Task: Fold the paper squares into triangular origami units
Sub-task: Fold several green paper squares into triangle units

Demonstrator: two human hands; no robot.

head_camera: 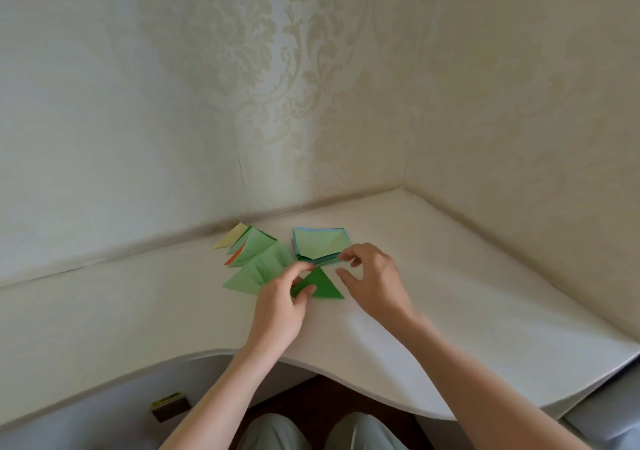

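Observation:
A dark green folded paper triangle (323,286) lies flat on the white table (450,276). My left hand (280,307) pinches its left corner between thumb and fingers. My right hand (372,278) hovers just right of the triangle, its fingertips touching the near edge of a stack of paper squares (320,243) topped by a creased light green sheet. Left of the stack lies a spread of folded triangles (258,259), mostly light green, with a yellow one and an orange edge showing.
The table sits in a corner between two patterned walls (242,103). Its curved front edge (346,380) runs above my knees. A small dark box (170,406) with a yellow top lies low at the left.

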